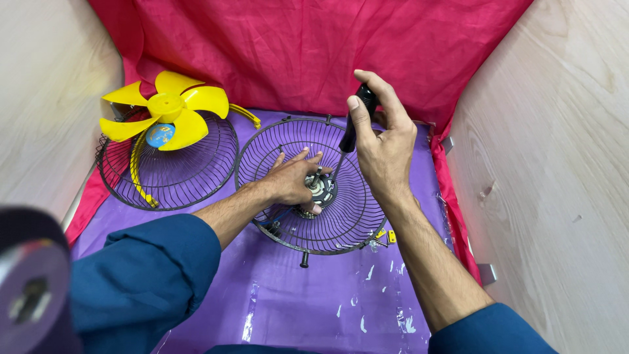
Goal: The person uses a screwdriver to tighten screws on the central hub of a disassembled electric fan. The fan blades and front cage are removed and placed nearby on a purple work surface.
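Steeply tilted screwdriver (350, 134), tip down-left, handle up-right.

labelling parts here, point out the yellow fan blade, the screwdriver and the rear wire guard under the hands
yellow fan blade (165, 106), head view, on its hub
screwdriver (347, 139), head view, on its black handle
rear wire guard (357, 216), head view, on its right-hand wires

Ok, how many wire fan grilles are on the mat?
2: one wire grille at left under the yellow fan blade, one at centre under the left hand.
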